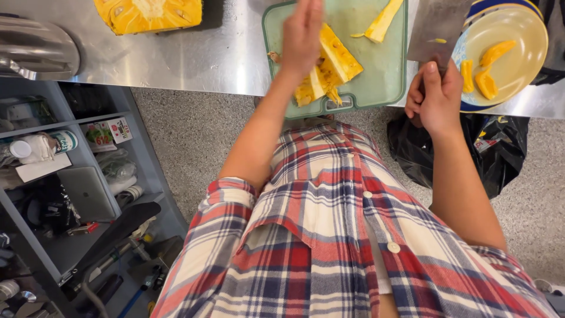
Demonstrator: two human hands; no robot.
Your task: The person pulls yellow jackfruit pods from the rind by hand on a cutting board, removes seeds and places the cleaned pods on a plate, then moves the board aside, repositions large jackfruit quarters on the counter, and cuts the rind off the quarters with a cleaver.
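Note:
A yellow wedge of jackfruit [329, 68] lies on a green cutting board [382, 70] at the steel counter's edge. My left hand [301, 35] rests on the wedge with fingers straight and together, pressing its left side. My right hand [434, 97] grips the handle of a broad cleaver [436, 26], whose blade points away over the counter, right of the board. A thin yellow strip of fruit [382, 20] lies at the board's far side.
A beige bowl [518, 65] with several orange fruit pods [485, 82] stands right of the cleaver. A large cut jackfruit half [147, 13] lies far left on the counter. A black bag [471, 147] sits on the floor. Grey shelves [65, 176] with clutter stand at left.

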